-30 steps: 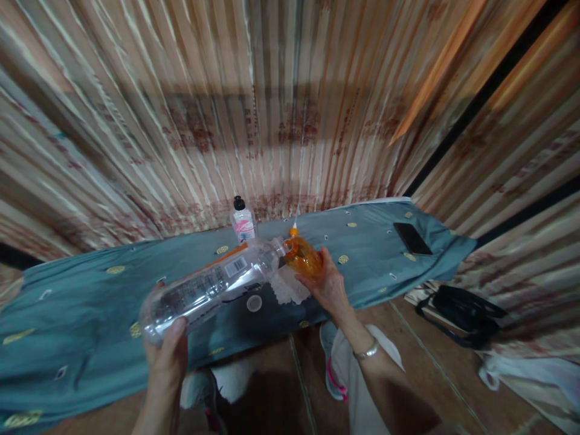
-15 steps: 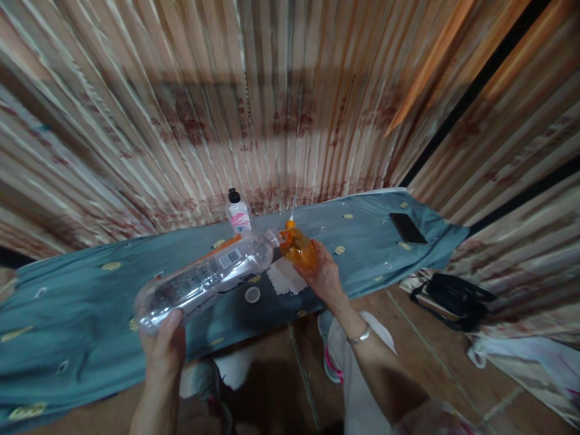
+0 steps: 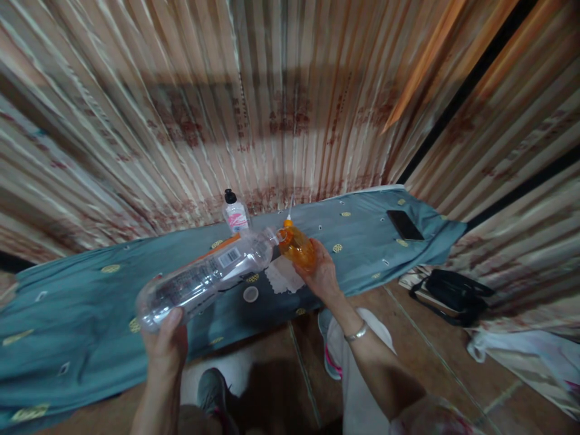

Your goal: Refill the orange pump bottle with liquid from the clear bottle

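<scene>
Head view. Long table (image 3: 357,235) under a patterned blue-green cloth, far edge against a curtain (image 3: 312,163).

Large clear bottle (image 3: 203,281): held above the table's left-centre, lying aslant, base toward the near edge, neck toward the middle. Looks nearly empty, so probably light for its bulk. Thin plastic by the look of it; likely to dent under a hard squeeze, and slick if wet. Best grip: cupped low around the base, as now, with the label band as a second, steadier hold.

Left hand (image 3: 164,341): curled wide around that base, thumb on the near side, a fingertip showing on the far side.

Right hand (image 3: 322,275): partly closed around the wide end of an amber bottle (image 3: 299,249), over the table's middle; most fingers hidden. Its mouth meets the clear neck, or nearly; cannot tell if they touch. Amber bottle smaller, smooth, probably slippery; whether tint or liquid gives the colour, cannot tell. Firm hold at the body, clear of the mouth, seems right.

Black-capped bottle (image 3: 236,217): upright near the far edge. Phone (image 3: 405,225): flat toward the right end. White scalloped sheet (image 3: 281,278): below the amber bottle. Small round white lid (image 3: 251,294): toward the near edge.
</scene>
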`<action>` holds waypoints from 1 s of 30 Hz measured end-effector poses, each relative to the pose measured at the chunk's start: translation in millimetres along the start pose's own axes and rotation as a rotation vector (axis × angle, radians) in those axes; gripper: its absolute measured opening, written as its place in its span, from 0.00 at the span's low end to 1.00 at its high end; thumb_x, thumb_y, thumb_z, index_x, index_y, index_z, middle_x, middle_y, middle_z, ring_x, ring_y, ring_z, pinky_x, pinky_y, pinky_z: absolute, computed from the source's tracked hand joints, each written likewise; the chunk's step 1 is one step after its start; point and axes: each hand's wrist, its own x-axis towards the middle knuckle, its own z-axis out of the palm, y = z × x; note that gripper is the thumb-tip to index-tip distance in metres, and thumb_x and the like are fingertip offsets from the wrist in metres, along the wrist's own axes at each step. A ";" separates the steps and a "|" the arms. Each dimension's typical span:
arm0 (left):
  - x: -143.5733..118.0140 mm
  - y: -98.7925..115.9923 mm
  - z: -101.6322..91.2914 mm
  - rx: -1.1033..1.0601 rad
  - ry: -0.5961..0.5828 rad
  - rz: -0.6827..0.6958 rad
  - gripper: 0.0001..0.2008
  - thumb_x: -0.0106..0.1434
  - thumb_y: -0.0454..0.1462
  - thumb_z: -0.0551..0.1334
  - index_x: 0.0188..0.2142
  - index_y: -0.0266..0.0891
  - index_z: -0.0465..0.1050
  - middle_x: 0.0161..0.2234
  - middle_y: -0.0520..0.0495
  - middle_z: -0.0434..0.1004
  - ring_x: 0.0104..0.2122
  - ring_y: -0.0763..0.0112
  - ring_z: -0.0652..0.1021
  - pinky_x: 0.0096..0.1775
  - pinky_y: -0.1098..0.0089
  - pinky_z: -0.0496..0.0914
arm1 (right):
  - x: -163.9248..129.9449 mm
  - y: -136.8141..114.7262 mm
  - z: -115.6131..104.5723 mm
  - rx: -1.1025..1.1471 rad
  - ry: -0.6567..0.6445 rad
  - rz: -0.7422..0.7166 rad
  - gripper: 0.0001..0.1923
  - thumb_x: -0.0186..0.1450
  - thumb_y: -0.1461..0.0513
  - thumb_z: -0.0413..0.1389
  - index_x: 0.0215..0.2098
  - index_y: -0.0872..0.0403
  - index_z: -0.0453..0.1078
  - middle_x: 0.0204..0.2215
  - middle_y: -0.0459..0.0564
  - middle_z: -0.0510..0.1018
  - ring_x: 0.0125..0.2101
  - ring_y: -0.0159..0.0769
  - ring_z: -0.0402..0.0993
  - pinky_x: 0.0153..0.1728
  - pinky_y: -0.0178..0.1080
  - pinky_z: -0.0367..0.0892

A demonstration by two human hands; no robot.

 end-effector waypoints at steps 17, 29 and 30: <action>-1.7 5.3 1.4 0.005 0.013 -0.024 0.35 0.34 0.47 0.80 0.44 0.48 0.77 0.43 0.51 0.80 0.44 0.59 0.78 0.51 0.58 0.73 | 1.6 -2.0 -2.7 0.027 -0.015 -0.016 0.45 0.57 0.50 0.69 0.65 0.57 0.59 0.57 0.65 0.76 0.59 0.55 0.74 0.59 0.59 0.72; -4.2 11.4 4.6 -0.007 0.027 0.001 0.35 0.32 0.45 0.80 0.44 0.49 0.78 0.41 0.52 0.79 0.43 0.62 0.77 0.50 0.62 0.71 | 0.6 0.5 -2.7 0.024 -0.027 -0.014 0.42 0.60 0.53 0.66 0.66 0.57 0.58 0.59 0.66 0.75 0.59 0.56 0.73 0.59 0.59 0.72; -3.8 11.0 4.6 -0.011 0.027 0.002 0.35 0.32 0.45 0.80 0.44 0.48 0.78 0.42 0.52 0.79 0.43 0.63 0.77 0.50 0.63 0.71 | 0.8 0.1 -3.6 0.026 -0.029 -0.012 0.41 0.60 0.53 0.66 0.66 0.58 0.59 0.58 0.66 0.75 0.59 0.56 0.73 0.59 0.59 0.72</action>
